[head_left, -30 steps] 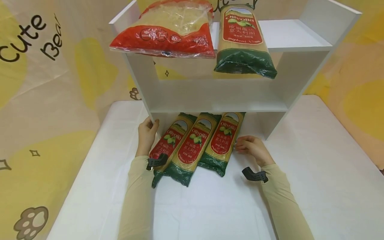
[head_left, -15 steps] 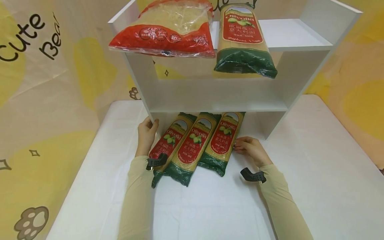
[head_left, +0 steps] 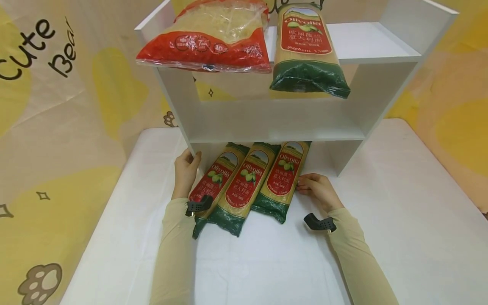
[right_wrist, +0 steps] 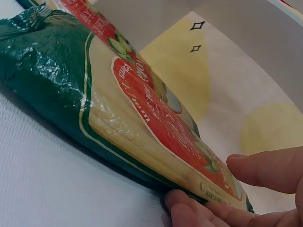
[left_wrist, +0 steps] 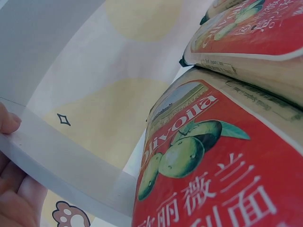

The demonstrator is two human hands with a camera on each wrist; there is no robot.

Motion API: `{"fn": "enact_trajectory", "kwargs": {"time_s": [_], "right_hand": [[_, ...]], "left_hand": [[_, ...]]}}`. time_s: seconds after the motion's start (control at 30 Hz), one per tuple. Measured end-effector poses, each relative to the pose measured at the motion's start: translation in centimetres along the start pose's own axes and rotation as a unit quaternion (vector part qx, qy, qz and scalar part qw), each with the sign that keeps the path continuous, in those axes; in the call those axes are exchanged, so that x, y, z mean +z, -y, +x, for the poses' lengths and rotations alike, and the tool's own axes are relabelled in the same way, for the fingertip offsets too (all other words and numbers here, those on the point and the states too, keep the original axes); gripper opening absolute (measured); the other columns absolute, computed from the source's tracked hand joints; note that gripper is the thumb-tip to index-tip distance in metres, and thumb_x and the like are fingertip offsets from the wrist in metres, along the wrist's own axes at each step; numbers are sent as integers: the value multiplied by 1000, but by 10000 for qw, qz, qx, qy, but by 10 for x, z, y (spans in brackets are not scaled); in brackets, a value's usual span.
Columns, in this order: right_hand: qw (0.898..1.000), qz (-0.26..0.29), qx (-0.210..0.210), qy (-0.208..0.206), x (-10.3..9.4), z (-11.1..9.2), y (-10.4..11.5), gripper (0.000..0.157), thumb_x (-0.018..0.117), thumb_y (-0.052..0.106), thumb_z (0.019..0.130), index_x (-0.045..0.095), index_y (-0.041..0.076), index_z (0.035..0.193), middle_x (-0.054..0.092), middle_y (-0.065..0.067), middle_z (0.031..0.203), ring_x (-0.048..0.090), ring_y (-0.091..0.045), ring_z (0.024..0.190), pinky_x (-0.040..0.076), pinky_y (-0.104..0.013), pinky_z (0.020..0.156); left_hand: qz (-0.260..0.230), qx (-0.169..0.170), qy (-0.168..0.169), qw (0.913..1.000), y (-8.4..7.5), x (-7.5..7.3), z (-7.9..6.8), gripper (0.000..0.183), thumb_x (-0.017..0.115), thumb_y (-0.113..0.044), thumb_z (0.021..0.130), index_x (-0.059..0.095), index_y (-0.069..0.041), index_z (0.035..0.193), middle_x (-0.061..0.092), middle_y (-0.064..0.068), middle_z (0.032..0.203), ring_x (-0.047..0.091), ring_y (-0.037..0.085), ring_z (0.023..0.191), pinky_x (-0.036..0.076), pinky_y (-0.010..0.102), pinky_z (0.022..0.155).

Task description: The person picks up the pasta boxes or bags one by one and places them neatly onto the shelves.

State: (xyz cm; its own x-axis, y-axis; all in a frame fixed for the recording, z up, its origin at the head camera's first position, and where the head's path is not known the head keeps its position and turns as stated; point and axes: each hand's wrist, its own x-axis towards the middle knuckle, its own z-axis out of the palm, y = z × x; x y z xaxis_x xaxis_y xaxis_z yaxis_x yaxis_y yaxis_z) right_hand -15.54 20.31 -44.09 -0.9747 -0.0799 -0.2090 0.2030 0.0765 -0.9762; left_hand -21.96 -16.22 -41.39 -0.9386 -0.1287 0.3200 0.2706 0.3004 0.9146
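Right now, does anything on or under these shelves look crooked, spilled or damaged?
Yes, crooked: the three lower spaghetti packs lie slanted to the white shelf unit, their green ends sticking out unevenly. Above, the red bag and upper spaghetti pack overhang their shelf's front edge. I see no spill or tear.
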Motion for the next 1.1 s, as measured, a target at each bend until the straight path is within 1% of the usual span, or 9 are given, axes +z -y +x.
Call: {"fn": "enact_trajectory", "kwargs": {"time_s": [0.17,0.4,0.57,0.73,0.93,1.03,1.1], "right_hand": [[10000,69,9,-22,1,0,1,41,49,8,96,41,-23,122,61,-16,94,62,-9,78,53,-25,76],[10000,72,-2,-48,1,2,0,39,48,5,96,41,-24,120,62,-14,90,62,-9,76,53,-24,76],[9999,63,-3,-99,2,3,-1,37,48,4,95,41,-25,119,62,-10,86,62,-9,74,54,-24,74],[9997,171,100,-134,5,3,-1,38,50,3,94,40,-25,119,61,-7,83,62,-9,72,54,-25,72],[9993,273,227,-103,11,6,-1,40,55,4,91,43,-23,118,64,-4,80,63,-9,70,55,-26,70],[9987,321,404,-60,15,9,0,41,57,8,92,44,-20,118,64,-5,78,64,-11,67,55,-27,69],[9978,384,540,-49,17,10,0,43,59,11,92,42,-18,118,65,-6,80,64,-12,67,55,-28,68]], "left_hand": [[54,-32,28,10000,0,0,0,29,51,-6,94,59,10,117,60,29,115,60,34,108,48,45,88],[28,-67,6,10000,-2,-1,-1,29,52,-7,94,59,9,118,60,29,115,59,34,108,47,47,89],[8,-92,15,10000,-1,0,0,29,52,-6,94,59,10,118,59,30,115,59,34,108,47,48,89],[-13,-93,14,10000,0,0,1,29,52,-6,94,59,10,118,60,30,115,60,34,108,47,47,89],[10,-107,44,9999,-1,-1,1,29,52,-7,94,59,8,119,59,30,116,59,33,108,47,46,89],[8,-131,57,9999,0,-1,1,29,53,-7,94,60,7,119,60,29,116,60,32,107,47,45,89],[-16,-154,64,9999,0,-1,1,29,53,-7,94,60,7,118,60,29,116,60,31,107,47,44,88]]}}
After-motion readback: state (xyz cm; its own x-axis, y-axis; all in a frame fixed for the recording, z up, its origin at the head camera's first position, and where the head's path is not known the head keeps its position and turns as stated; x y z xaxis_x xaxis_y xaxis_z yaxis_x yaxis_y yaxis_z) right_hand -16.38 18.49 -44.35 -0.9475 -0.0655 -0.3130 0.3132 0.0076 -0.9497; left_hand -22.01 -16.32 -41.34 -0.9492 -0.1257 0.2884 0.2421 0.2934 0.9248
